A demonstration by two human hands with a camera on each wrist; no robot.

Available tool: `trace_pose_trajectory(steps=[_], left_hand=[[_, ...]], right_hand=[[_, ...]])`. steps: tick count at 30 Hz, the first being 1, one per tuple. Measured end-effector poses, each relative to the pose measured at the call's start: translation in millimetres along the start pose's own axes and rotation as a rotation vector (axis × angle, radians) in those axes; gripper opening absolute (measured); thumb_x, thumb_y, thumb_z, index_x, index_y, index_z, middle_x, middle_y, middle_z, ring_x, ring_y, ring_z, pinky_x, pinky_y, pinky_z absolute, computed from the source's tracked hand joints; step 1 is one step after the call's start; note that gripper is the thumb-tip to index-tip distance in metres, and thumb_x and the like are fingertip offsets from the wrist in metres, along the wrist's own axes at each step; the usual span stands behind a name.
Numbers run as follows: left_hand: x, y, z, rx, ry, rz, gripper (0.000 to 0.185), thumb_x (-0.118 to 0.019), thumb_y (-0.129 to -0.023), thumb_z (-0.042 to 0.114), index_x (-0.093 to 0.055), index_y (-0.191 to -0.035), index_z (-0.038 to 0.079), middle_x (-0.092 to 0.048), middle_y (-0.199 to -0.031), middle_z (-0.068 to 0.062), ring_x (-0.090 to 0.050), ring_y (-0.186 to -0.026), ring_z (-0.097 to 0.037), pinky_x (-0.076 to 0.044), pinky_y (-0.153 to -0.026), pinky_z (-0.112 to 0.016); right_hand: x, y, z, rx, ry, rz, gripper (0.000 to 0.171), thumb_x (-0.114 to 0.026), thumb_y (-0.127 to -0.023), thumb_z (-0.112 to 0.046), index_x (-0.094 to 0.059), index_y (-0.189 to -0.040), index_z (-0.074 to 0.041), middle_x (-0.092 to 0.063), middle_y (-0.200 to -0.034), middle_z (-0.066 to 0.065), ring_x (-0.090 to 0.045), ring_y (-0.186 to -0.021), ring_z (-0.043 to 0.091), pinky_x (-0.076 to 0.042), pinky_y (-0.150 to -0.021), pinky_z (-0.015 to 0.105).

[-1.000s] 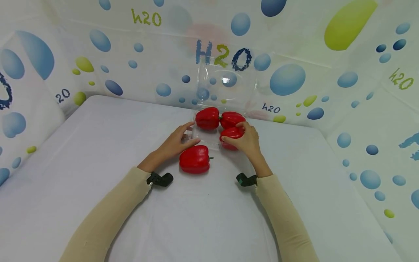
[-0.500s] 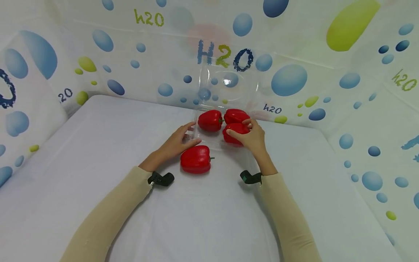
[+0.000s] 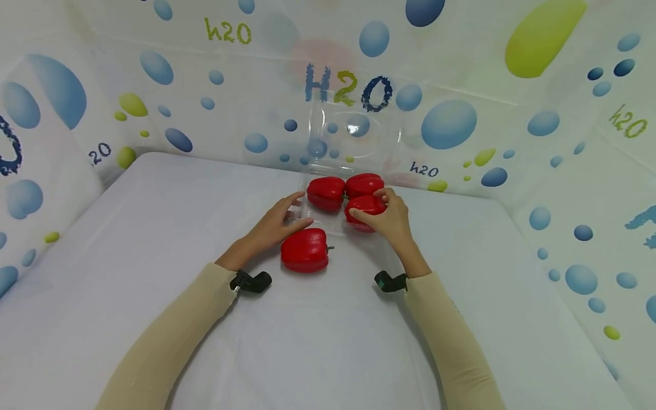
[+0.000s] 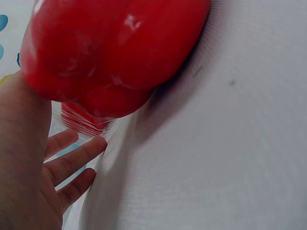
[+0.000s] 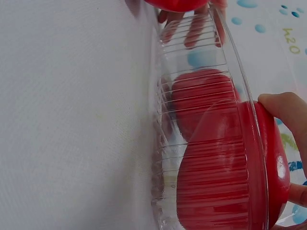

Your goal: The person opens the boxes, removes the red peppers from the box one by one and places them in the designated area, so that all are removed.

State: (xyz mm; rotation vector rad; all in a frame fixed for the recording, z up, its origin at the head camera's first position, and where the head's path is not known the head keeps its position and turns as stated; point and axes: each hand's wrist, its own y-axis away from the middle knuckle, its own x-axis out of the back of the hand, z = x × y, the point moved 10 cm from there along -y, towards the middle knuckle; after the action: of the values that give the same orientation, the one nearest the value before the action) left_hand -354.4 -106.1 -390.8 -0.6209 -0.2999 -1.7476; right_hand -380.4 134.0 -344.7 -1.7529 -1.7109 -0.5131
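A clear plastic box (image 3: 328, 221) with its lid raised holds three red bell peppers: a back-left pepper (image 3: 326, 193), a back-right pepper (image 3: 365, 183) and a front-right pepper (image 3: 363, 212). My right hand (image 3: 394, 221) holds that front-right one between thumb and fingers; in the right wrist view it sits behind the ribbed front wall (image 5: 211, 158). With fingers spread, my left hand (image 3: 274, 225) rests at the box's left side. Another red bell pepper (image 3: 304, 250) lies on the cloth before the box, close to my left thumb, its stem pointing right.
The transparent lid (image 3: 353, 136) stands up against the patterned backdrop (image 3: 246, 85) behind the box. White cloth (image 3: 328, 341) covers the table. A dark wrist camera (image 3: 251, 281) sits on the left wrist, and another dark camera (image 3: 390, 282) on the right.
The pepper in my right hand has shifted slightly back within the box. The back-left pepper has moved a little nearer and tilted. My left hand and the pepper outside have stayed put.
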Motion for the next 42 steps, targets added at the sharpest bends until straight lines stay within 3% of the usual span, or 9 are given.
trace_pose_trajectory(steps=[23, 42], left_hand=[[0.1, -1.8, -1.0, -0.016, -0.006, 0.003, 0.078, -0.068, -0.09, 0.035, -0.026, -0.154, 0.021, -0.041, -0.146, -0.015, -0.047, -0.129, -0.037, -0.048, -0.099, -0.051], [-0.8, -1.2, -4.3, -0.002, 0.0, -0.003, 0.079, -0.068, -0.09, 0.036, -0.025, -0.154, 0.022, -0.04, -0.147, -0.015, -0.046, -0.129, -0.037, -0.049, -0.098, -0.051]], right_hand=[[2.6, 5.7, 2.4, 0.051, -0.08, 0.071, 0.067, -0.08, -0.079, -0.034, -0.047, -0.131, -0.008, -0.05, -0.133, 0.015, -0.043, -0.126, 0.031, -0.052, -0.093, 0.05], [12.4, 10.8, 2.6, 0.084, -0.217, 0.157, 0.066, -0.079, -0.08, -0.035, -0.049, -0.131, -0.007, -0.053, -0.129, 0.013, -0.047, -0.121, 0.027, -0.052, -0.094, 0.048]])
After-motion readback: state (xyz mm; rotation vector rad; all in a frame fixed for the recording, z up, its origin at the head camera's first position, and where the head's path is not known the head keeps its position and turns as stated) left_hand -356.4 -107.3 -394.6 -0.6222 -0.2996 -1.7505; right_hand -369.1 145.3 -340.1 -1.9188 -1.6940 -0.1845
